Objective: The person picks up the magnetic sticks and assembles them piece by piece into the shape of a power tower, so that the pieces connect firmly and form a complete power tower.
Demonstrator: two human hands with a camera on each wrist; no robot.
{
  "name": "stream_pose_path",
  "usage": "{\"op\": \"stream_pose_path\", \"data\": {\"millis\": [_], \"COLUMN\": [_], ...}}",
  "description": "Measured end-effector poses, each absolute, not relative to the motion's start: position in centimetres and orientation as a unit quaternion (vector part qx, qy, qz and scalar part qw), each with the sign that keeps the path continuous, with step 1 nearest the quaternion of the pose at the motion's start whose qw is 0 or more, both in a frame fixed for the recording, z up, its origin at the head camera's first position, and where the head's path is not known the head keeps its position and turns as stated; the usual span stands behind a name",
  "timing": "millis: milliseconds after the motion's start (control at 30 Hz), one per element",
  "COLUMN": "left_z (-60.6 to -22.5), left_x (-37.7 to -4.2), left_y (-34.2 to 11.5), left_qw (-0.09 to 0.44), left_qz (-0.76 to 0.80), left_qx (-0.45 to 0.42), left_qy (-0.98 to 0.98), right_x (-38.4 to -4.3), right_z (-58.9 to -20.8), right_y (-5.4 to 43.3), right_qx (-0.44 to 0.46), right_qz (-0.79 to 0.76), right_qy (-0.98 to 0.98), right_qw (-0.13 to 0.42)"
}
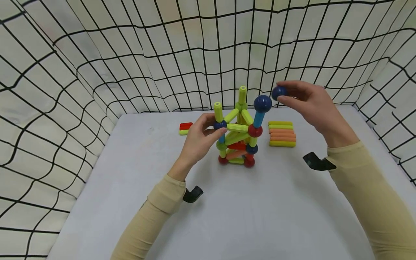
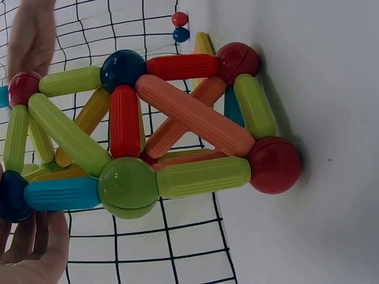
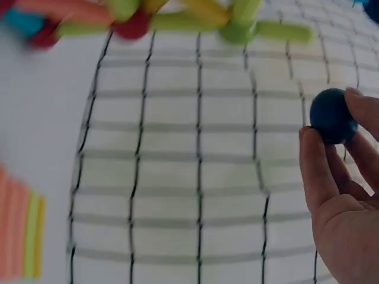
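Observation:
A tower of ribbed rods and balls [image 1: 237, 138] stands upright on the white table. My left hand [image 1: 200, 139] grips a dark blue ball [image 1: 220, 125] at its upper left corner; a lime rod [image 1: 218, 111] rises from that ball. In the left wrist view a light blue rod [image 2: 63, 194] links this ball to a green ball [image 2: 128, 187]. Right of the tower, my right hand [image 1: 308, 101] pinches another blue ball [image 1: 279, 92] between thumb and fingers. Close beside it, a blue ball [image 1: 263, 104] tops a light blue rod [image 1: 258, 119].
Right of the tower lies a row of yellow, lime and orange rods [image 1: 282, 133]. Red and lime rods [image 1: 186, 126] lie behind my left hand. Black netting [image 1: 195, 54] surrounds the table [image 1: 130, 187]. Black straps [image 1: 320, 161] jut from both sleeves.

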State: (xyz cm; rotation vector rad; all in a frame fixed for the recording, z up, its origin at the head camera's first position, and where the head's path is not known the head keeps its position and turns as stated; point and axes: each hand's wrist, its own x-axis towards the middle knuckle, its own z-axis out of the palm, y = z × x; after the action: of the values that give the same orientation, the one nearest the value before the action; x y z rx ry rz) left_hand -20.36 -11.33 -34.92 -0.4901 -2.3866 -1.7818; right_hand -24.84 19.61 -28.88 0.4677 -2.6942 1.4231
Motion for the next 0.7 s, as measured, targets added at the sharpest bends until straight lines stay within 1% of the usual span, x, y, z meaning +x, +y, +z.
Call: {"op": "stream_pose_path", "data": {"millis": [67, 167, 333, 467, 700], "left_z": [-35.0, -35.1, -35.3, -35.4, -35.2], "left_x": [-20.3, -20.4, -20.4, -20.5, -20.3], "left_y": [-11.4, -11.5, -11.4, -11.4, -11.5], "left_qw": [0.062, 0.064, 0.065, 0.063, 0.065], "left_qz": [-0.59, -0.594, -0.602, -0.604, -0.601], "left_qx": [-0.162, -0.165, -0.17, -0.172, -0.168], "left_qy": [-0.789, -0.785, -0.777, -0.776, -0.779], "right_x": [-25.0, -25.6, -26.9, -27.2, -27.2], "right_z": [-27.7, -26.6, -26.3, -26.4, -26.5], "right_y": [17.7, 15.4, 13.2, 12.6, 13.3], "right_qx": [0.178, 0.208, 0.235, 0.245, 0.243], "right_qz": [0.495, 0.53, 0.561, 0.558, 0.559], "right_qy": [-0.85, -0.822, -0.794, -0.793, -0.793], "right_qw": [0.036, 0.029, -0.007, -0.016, -0.01]}}
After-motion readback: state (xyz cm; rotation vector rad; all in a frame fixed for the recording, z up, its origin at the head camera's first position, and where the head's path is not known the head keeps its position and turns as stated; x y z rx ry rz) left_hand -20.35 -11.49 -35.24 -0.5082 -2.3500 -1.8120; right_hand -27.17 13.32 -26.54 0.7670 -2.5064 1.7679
